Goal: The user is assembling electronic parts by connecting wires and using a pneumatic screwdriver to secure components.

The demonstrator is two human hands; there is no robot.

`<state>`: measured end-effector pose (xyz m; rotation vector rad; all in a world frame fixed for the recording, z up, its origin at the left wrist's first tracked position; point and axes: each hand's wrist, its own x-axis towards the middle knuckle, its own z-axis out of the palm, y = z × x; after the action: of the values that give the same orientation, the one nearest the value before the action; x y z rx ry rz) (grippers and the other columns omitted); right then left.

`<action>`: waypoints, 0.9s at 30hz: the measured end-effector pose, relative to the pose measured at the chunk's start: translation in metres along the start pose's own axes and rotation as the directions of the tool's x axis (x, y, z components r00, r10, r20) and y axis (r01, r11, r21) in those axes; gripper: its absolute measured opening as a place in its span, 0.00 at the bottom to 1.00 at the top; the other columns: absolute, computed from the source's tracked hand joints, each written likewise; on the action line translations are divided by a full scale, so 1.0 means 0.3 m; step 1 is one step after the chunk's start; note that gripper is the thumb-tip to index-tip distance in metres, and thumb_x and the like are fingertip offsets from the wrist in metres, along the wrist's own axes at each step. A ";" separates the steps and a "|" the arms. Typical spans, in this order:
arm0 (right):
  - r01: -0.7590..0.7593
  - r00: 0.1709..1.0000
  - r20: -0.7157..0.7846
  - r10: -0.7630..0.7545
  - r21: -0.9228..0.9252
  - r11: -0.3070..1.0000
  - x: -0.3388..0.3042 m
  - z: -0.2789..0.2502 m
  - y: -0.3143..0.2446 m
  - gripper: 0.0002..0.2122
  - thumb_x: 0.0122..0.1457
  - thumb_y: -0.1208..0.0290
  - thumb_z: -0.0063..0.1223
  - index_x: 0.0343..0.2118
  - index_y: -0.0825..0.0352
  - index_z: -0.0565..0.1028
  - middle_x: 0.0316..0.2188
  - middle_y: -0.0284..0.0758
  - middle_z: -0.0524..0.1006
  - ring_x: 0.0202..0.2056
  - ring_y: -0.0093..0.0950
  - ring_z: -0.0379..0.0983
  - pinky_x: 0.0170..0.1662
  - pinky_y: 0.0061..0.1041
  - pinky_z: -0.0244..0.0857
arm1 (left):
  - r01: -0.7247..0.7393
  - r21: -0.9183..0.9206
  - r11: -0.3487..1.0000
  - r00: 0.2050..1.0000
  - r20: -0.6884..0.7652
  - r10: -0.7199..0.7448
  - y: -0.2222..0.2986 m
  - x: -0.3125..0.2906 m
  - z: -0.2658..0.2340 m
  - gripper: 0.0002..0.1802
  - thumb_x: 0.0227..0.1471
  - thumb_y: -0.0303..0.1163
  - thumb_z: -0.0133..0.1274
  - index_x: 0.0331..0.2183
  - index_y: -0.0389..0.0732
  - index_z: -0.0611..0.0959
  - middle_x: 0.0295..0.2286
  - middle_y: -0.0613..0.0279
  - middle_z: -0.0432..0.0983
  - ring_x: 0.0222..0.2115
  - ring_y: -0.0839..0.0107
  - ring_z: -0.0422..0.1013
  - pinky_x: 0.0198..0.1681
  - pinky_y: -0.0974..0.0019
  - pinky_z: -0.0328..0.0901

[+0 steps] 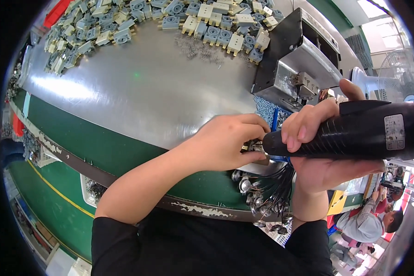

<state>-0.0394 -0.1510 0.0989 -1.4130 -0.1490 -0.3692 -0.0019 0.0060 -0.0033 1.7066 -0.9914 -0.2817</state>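
Note:
In my right hand is a black electric screwdriver, held nearly level with its nose pointing left and my fingers wrapped round the ribbed body. My left hand pinches a small part with metal pieces and a pale edge, right at the screwdriver's nose. The nose and my fingers hide most of that part, and I cannot see whether the bit touches it. Just beyond both hands lie many small bluish screws beside a blue divider. Black cables with round metal ends hang close below my hands.
Grey and cream plug-like housings are heaped along the far side of the metal worktop, with loose springs before them. A black and silver metal fixture stands at right. Past the worn bench edge, a person sits at lower right.

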 end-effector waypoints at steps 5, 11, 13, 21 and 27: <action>0.031 0.992 0.116 -0.046 0.125 0.992 0.000 -0.012 0.024 0.59 0.50 0.14 0.35 0.68 0.70 0.54 0.22 0.34 0.69 0.18 0.28 0.68 0.25 0.30 0.65 | 0.018 -0.026 1.000 1.000 0.005 -0.018 0.002 0.001 0.004 0.16 0.49 0.38 0.69 0.37 0.39 0.86 0.44 0.65 0.81 0.38 0.60 0.80 0.42 0.58 0.74; 0.072 0.980 0.182 -0.075 0.027 0.997 -0.014 -0.048 0.024 0.55 0.48 0.14 0.38 0.60 0.67 0.60 0.22 0.34 0.71 0.18 0.27 0.69 0.25 0.29 0.67 | -0.020 -0.029 0.999 1.000 -0.017 0.020 -0.013 0.002 0.011 0.15 0.48 0.37 0.69 0.35 0.39 0.85 0.44 0.65 0.81 0.36 0.59 0.80 0.40 0.58 0.74; 0.086 0.977 0.194 -0.093 0.041 0.995 -0.014 -0.048 0.035 0.54 0.48 0.14 0.39 0.59 0.67 0.60 0.22 0.34 0.71 0.18 0.27 0.69 0.25 0.29 0.67 | -0.029 -0.029 0.999 0.999 -0.021 0.029 -0.014 0.001 0.009 0.15 0.48 0.37 0.69 0.35 0.39 0.85 0.44 0.65 0.81 0.35 0.59 0.80 0.39 0.58 0.74; 0.223 0.925 0.283 -0.253 0.136 0.965 -0.017 -0.012 0.074 0.47 0.49 0.17 0.45 0.51 0.65 0.62 0.22 0.35 0.71 0.17 0.27 0.69 0.24 0.29 0.67 | -0.010 -0.028 1.000 1.000 -0.008 0.010 -0.017 0.003 0.010 0.13 0.46 0.34 0.68 0.35 0.40 0.86 0.39 0.64 0.82 0.31 0.59 0.79 0.36 0.58 0.73; 0.193 0.920 0.316 -0.230 0.146 0.970 -0.016 -0.019 0.078 0.47 0.50 0.18 0.45 0.51 0.65 0.62 0.22 0.35 0.71 0.17 0.27 0.68 0.23 0.28 0.66 | -0.016 -0.039 0.999 1.000 -0.019 0.015 -0.020 0.000 0.011 0.13 0.46 0.34 0.69 0.35 0.40 0.86 0.37 0.64 0.82 0.31 0.59 0.79 0.36 0.57 0.73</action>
<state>-0.0367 -0.1531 0.0746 -1.3419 -0.5942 -0.2928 -0.0010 0.0043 -0.0099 1.6630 -0.9791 -0.2725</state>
